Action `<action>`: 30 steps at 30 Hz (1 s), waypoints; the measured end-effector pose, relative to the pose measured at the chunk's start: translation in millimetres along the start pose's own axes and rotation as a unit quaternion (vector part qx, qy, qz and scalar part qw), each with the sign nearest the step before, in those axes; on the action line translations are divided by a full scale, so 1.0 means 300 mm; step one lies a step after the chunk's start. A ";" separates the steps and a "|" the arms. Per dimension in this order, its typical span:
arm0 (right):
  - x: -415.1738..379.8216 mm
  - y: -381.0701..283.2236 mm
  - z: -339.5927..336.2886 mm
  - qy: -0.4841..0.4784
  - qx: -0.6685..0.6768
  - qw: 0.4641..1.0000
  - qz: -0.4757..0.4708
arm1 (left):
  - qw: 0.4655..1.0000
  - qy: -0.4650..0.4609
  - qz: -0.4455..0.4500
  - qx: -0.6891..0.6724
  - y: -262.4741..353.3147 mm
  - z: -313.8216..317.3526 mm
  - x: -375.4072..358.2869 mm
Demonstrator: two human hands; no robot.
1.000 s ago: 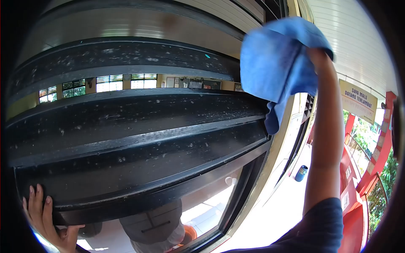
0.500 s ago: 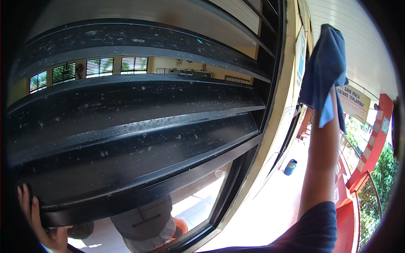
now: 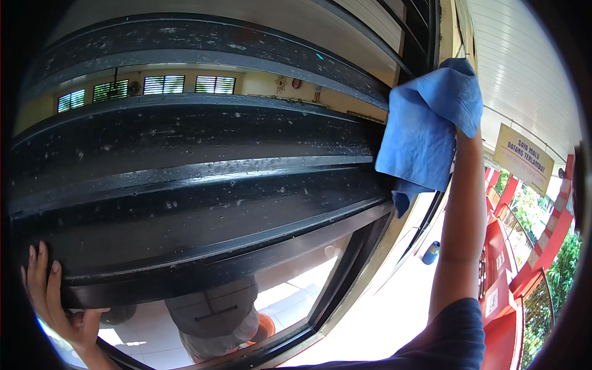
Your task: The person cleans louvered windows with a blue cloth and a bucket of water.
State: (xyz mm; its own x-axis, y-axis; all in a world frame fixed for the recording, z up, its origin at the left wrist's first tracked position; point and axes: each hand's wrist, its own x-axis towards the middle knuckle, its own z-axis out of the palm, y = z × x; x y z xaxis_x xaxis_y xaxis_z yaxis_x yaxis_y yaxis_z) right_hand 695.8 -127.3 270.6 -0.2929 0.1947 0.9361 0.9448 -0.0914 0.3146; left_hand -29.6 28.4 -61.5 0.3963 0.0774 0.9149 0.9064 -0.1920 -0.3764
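A blue cloth (image 3: 414,132) is draped over my right hand, which is raised against the right side of the black louvre window. The hand's fingers are hidden beneath the fabric, and the lower part of the cloth hangs over the slat ends and the frame. My left hand (image 3: 58,302) rests at the lower left corner of the bottom black slat (image 3: 185,228). Its fingers stretch upward, spread apart, and the thumb points right just under the slat's lower edge. Pale specks and scuffs mark the upper slats (image 3: 203,126).
Below the slats, a glass pane (image 3: 290,296) reflects a person and an orange bucket (image 3: 264,327). Down the bright walkway stands a blue can-like container (image 3: 431,253). A lettered sign (image 3: 524,159) hangs from the ceiling near red pillars and a railing. A room shows between slats.
My right hand has brought the cloth left and slightly down, from out beside the wall onto the window's right edge. My left hand stays at the corner. The view has shifted a little.
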 end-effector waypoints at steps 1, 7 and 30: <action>0.007 0.008 -0.013 -0.008 -0.040 0.999 -0.004 | 1.000 0.001 -0.001 0.000 0.001 0.001 0.001; -0.044 -0.013 -0.026 0.114 0.061 0.988 0.081 | 1.000 0.013 0.001 -0.014 0.004 0.010 0.006; 0.247 -0.292 0.042 -0.004 -0.361 0.932 0.040 | 0.999 0.033 -0.011 0.012 0.033 -0.002 0.031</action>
State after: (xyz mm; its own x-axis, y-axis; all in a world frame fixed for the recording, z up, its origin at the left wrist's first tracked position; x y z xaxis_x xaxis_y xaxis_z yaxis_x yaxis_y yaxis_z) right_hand 593.3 -92.6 310.4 -0.2211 0.1665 0.9609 0.6182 -0.7381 0.2702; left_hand -16.9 26.7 -56.7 0.3674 0.0172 0.9299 0.9179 -0.1680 -0.3595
